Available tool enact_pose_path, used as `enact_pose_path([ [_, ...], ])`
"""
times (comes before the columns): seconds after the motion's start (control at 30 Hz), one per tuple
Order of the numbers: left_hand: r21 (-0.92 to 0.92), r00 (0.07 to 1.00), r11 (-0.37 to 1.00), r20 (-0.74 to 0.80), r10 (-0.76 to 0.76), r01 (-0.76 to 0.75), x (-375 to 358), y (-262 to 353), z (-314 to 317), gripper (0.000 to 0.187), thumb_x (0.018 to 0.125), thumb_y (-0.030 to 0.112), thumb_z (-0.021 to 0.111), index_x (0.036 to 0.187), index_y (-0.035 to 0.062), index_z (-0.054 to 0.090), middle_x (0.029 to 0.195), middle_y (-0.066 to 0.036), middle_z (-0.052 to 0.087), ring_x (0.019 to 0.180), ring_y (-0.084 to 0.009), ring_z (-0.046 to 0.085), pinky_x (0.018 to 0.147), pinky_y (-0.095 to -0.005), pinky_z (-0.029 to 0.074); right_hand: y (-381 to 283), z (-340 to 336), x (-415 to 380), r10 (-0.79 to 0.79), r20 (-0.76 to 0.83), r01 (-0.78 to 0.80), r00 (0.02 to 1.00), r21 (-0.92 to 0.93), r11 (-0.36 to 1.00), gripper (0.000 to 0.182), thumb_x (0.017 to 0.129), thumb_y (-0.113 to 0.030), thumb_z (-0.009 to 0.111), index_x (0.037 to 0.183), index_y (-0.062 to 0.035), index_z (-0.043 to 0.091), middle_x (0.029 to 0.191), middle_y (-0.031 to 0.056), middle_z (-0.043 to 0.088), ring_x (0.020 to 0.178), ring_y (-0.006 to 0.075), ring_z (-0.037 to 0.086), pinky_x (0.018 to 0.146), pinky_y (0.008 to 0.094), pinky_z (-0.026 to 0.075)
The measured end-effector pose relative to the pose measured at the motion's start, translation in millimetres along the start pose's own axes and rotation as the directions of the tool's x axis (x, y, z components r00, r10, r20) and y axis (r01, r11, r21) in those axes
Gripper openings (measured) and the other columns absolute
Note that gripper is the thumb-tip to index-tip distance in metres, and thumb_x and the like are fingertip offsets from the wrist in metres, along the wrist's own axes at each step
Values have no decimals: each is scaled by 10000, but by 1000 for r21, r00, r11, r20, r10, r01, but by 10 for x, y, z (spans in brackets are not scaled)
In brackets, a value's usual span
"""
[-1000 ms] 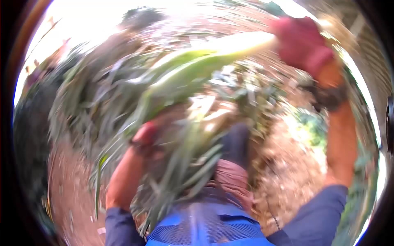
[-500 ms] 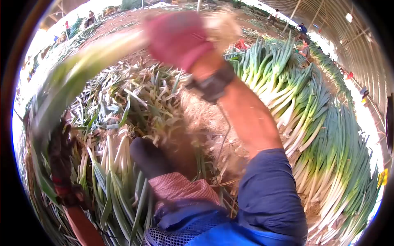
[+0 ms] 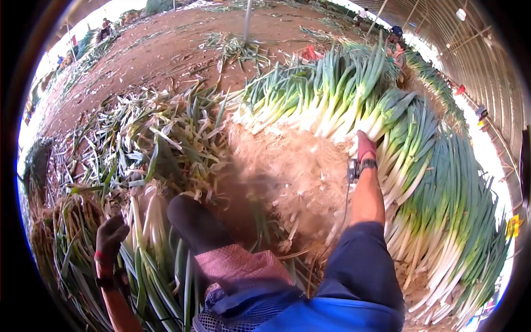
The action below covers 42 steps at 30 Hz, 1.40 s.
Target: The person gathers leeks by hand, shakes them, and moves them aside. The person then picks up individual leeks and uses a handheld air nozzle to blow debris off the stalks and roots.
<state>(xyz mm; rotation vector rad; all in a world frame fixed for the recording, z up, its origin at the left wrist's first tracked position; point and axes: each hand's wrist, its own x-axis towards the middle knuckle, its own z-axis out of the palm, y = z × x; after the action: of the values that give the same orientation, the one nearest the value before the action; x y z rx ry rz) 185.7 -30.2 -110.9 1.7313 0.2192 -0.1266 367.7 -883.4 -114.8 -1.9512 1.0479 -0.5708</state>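
My right hand [image 3: 366, 146], in a red glove, is closed around the white root ends of a bunch of green onions [image 3: 380, 119]. That bunch lies against a long row of green onions, its leaves pointing up and right. At the left, my left hand [image 3: 112, 235], in a dark glove, hovers with fingers curled and nothing visible in them. Beneath and beside it lie unsorted green onions [image 3: 146, 232], white ends upward in the view. My dark-covered foot [image 3: 193, 221] rests just right of them.
Stripped leaves [image 3: 160, 133] form a heap ahead on the left. More green onions [image 3: 453, 221] line the right side in a curve. Dry roots and soil [image 3: 293, 166] cover the ground between. A pole [image 3: 247, 22] stands ahead; a person [image 3: 398, 52] is at the far right.
My right hand has swung from the upper middle down to the right, bringing the green onions to the row. My left hand has moved slightly right, away from the leaves.
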Motion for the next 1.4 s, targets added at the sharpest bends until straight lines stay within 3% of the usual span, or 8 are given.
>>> enact_pose_path([
  [0.17, 219, 986, 964, -95, -134, 152, -179, -532, -540, 280, 929, 78, 716, 1190, -24, 711, 985, 33, 677, 816, -73, 573, 730, -244, 465, -166, -138, 25, -130, 118, 142, 985, -108, 984, 611, 973, -447, 672, 1368, 19, 660, 1392, 159, 676, 1248, 288, 615, 1114, 362, 447],
  [0.23, 209, 996, 977, -80, -28, 44, -324, -369, -323, 406, 922, 153, 665, 1286, -23, 703, 1080, 14, 675, 945, -106, 583, 788, -276, 476, 477, -265, 774, -655, 471, 741, 590, -639, 208, 416, 1114, -334, 432, 1353, -96, 675, 1144, 163, 715, 1088, 245, 652, 1043, 366, 486],
  [0.37, 436, 954, 869, -276, -119, 234, -628, -300, -363, 329, 886, 308, 723, 930, -12, 659, 830, -10, 584, 781, -142, 501, 708, -359, 442, 294, -167, 1198, -660, 264, 439, 703, -891, 112, 452, 1079, -279, 517, 1469, -59, 580, 1112, 221, 722, 945, 325, 704, 838, 475, 566],
  [0.43, 508, 906, 766, -353, -232, 394, -558, -481, -498, 623, 869, 361, 802, 1287, -79, 663, 1238, -152, 729, 1145, -255, 674, 973, -381, 516, -339, -68, 527, -831, 53, 623, 554, -689, 371, 722, 982, -562, 641, 1362, 52, 620, 1074, 216, 720, 979, 347, 695, 917, 439, 555],
  [0.53, 566, 918, 731, -328, -223, 380, -473, -762, -547, 706, 875, 384, 795, 1378, -80, 619, 1344, -262, 680, 1257, -344, 656, 1073, -390, 490, -1043, 516, -684, -511, 526, 642, 680, -89, 762, 511, 1024, -406, 640, 1297, 26, 664, 950, 46, 665, 811, 147, 590, 717, 287, 494],
  [0.83, 668, 876, 572, -412, -250, 477, -274, -669, -297, 787, 875, 573, 703, 1381, -26, 637, 1327, -252, 685, 1244, -382, 657, 1082, -429, 494, -1485, 2778, -4687, -452, 889, 459, -73, 432, 776, 427, 972, -360, 692, 1144, 26, 753, 935, 116, 767, 845, 170, 696, 762, 303, 550],
  [1.03, 597, 746, 453, -578, -331, 663, 208, -798, -379, 917, 884, 587, 723, 1500, -47, 476, 1330, -290, 665, 1233, -409, 654, 1054, -463, 505, -867, 3817, -5940, -114, 930, 513, -349, 291, 807, 442, 891, -397, 703, 1050, 13, 742, 850, 143, 741, 739, 255, 692, 720, 389, 538],
  [1.4, 96, 747, 796, -429, -509, 598, -114, -926, -642, 643, 811, 211, 811, 1376, -33, 623, 1167, -161, 754, 995, -221, 711, 901, -352, 548, -954, 4176, -6850, 71, 961, 285, -266, 8, 958, 414, 908, -295, 703, 1026, 97, 648, 851, 160, 716, 671, 242, 712, 536, 363, 564],
])
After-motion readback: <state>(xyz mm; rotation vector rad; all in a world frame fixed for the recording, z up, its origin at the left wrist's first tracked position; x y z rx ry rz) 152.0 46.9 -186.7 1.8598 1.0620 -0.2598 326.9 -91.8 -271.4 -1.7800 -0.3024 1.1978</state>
